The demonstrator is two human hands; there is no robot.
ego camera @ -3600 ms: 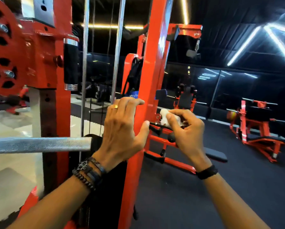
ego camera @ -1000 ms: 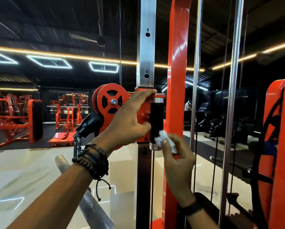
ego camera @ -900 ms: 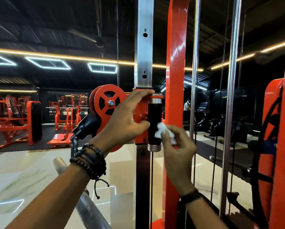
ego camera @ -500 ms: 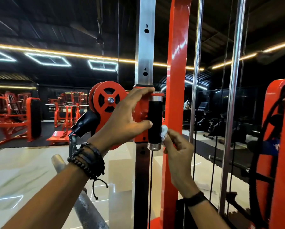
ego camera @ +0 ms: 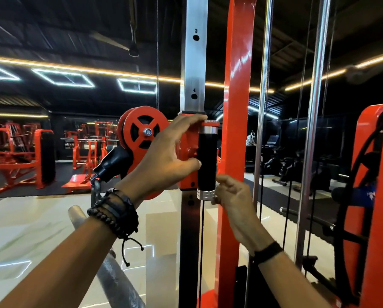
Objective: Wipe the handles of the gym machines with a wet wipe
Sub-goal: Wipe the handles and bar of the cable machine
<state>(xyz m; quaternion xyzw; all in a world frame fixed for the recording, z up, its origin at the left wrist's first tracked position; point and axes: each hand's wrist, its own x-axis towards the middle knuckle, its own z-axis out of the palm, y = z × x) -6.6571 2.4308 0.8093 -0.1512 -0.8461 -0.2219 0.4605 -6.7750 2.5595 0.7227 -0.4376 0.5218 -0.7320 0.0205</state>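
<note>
A black grip handle (ego camera: pixel 206 161) with silver end caps stands upright on a red sliding carriage (ego camera: pixel 187 150) of the cable machine. My left hand (ego camera: pixel 163 161) grips that carriage, fingers over its top and thumb against the handle's left side. Lower down, my right hand (ego camera: pixel 232 196) sits at the handle's bottom cap with fingers curled against it. The wet wipe (ego camera: pixel 214 201) is almost hidden in that hand; only a pale scrap shows under the fingers.
The carriage rides a silver numbered post (ego camera: pixel 194 63), with a red pulley wheel (ego camera: pixel 141 132) to its left. A red upright (ego camera: pixel 237 85) and chrome guide rods (ego camera: pixel 261 107) stand close on the right. A knurled barbell (ego camera: pixel 117 281) crosses below my left forearm.
My right hand has slid down the black handle from its middle to the bottom cap, and the wipe is now mostly covered. My left hand has stayed on the carriage.
</note>
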